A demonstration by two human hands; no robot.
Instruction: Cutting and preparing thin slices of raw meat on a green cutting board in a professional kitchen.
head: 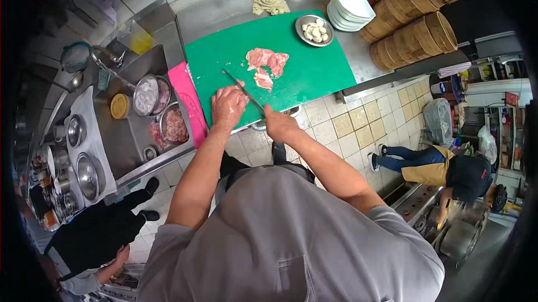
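Observation:
My right hand (280, 124) is closed around the handle of a kitchen knife (243, 88), whose blade slants up and left over the green cutting board (214, 56). Beside the blade my left hand (229, 106) rests on the board with bent fingers, against a piece of raw meat (240, 83) that shows only in part. Whether the fingers grip it cannot be told. Larger pieces of raw meat (267, 61) lie just beyond the knife. A metal dish (301, 35) with several whitish round pieces of food stands at the board's far right.
At left, a steel sink (122, 150) holds bowls of raw meat, a pink cloth (188, 102) by its edge. White dishes (351, 9) and bamboo steamers (414, 41) stand at right. One person (445, 167) is at right, another (96, 234) at lower left.

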